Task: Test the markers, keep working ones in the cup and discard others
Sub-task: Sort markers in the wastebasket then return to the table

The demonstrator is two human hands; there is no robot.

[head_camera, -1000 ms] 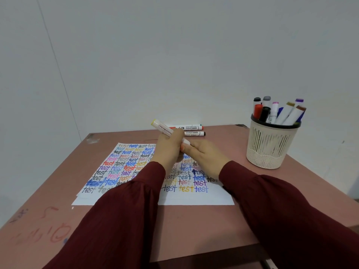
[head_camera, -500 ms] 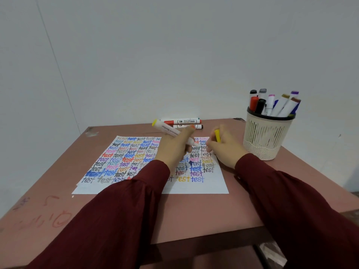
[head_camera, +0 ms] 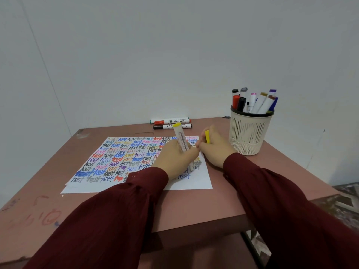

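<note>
My left hand (head_camera: 174, 160) grips a white marker (head_camera: 180, 139) with a yellow end, held nearly upright with its tip down on the test paper (head_camera: 120, 158). The sheet is covered with the word "test" in many colours. Just to the right, my right hand (head_camera: 214, 150) pinches the marker's yellow cap (head_camera: 207, 136), resting at the paper's right edge. A cream mesh cup (head_camera: 249, 133) stands at the right rear and holds several markers (head_camera: 254, 100).
Three whiteboard markers (head_camera: 171, 123) lie side by side at the back edge of the brown table (head_camera: 194, 206), behind the paper. A grey wall rises close behind. The table's front edge runs just below my forearms.
My right hand pulled the yellow cap off and moved away to the right. My left hand swung the marker from a slant to nearly upright and lowered its tip onto the paper.
</note>
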